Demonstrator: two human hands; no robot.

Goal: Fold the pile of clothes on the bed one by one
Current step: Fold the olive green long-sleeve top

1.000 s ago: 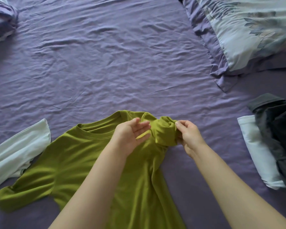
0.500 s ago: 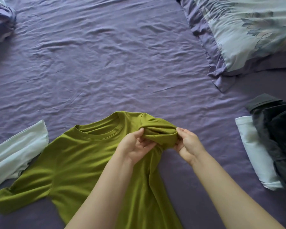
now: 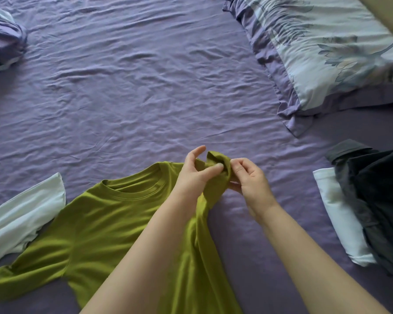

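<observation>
An olive-green T-shirt (image 3: 104, 223) lies on the purple bed sheet (image 3: 134, 91) in front of me, collar toward the far side, its left sleeve spread flat at the lower left. Its right sleeve is bunched up and lifted off the sheet. My left hand (image 3: 194, 175) pinches that bunched sleeve between thumb and fingers, index finger raised. My right hand (image 3: 250, 180) pinches the same sleeve from the right side. My forearms cover part of the shirt's body.
A white garment (image 3: 21, 214) lies at the left, touching the shirt. At the right sits a pile with dark clothes (image 3: 377, 200) over a folded white piece (image 3: 340, 220). A floral pillow (image 3: 327, 48) is at top right, bundled purple fabric (image 3: 2, 39) at top left.
Both hands have kept working the bunched right sleeve and have lifted it a little farther up. My left index finger has opened upward. The shirt body stays in place.
</observation>
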